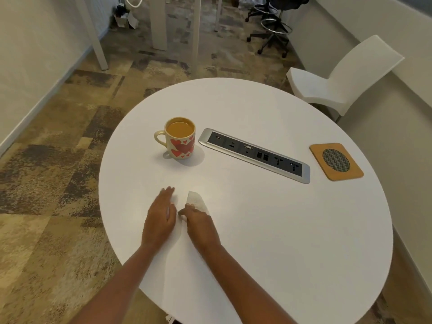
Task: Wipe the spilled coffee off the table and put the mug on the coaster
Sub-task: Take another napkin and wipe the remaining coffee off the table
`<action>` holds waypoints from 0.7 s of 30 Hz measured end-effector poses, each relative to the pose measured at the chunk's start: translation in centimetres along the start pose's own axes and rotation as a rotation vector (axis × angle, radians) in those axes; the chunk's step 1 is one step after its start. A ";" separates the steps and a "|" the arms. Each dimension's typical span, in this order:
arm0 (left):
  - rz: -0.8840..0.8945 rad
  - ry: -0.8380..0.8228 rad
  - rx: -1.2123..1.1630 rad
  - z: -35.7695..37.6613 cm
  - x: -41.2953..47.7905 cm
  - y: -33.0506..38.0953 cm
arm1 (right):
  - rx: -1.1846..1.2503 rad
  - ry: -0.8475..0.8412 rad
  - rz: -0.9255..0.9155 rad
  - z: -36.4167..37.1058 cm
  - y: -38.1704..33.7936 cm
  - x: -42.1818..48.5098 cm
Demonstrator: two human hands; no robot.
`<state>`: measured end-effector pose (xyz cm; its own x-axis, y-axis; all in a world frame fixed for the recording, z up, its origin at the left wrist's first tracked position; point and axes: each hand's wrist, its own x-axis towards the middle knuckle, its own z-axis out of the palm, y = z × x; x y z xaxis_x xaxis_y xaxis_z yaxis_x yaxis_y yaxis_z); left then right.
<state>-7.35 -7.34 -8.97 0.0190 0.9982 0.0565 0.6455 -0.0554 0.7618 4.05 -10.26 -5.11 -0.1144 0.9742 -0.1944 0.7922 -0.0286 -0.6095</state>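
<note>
Mug [180, 138] full of coffee, off coaster [336, 161]; right hand [198, 222] grip clamped on tissue [196, 201], left hand [161, 215] flat, fingers apart.

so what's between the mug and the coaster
The socket strip set into the table lies between the mug and the coaster, per the head view.

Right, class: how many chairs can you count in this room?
2. A white chair stands at the table's far right edge. A black swivel chair stands farther back on the carpet, its top cut off by the frame. Others may lie outside the view.
</note>
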 end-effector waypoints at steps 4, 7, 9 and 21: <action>0.158 -0.121 0.142 0.3 -1.0 3.1 | 0.151 0.045 0.037 -2.4 1.3 -0.1; 0.279 -0.144 0.375 1.6 -2.0 5.2 | 0.168 0.174 0.087 -3.5 3.4 -1.0; 0.314 -0.230 0.551 2.4 -3.0 6.4 | 0.139 0.191 0.114 -4.1 4.5 -1.6; 0.211 -0.281 0.781 4.8 -3.9 6.7 | 0.046 0.223 0.183 -3.7 7.7 -2.4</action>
<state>0.62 -11.46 -7.18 0.3194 0.9430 -0.0934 0.9463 -0.3122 0.0842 12.66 -11.96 -6.48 0.1669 0.9768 -0.1340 0.7587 -0.2140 -0.6153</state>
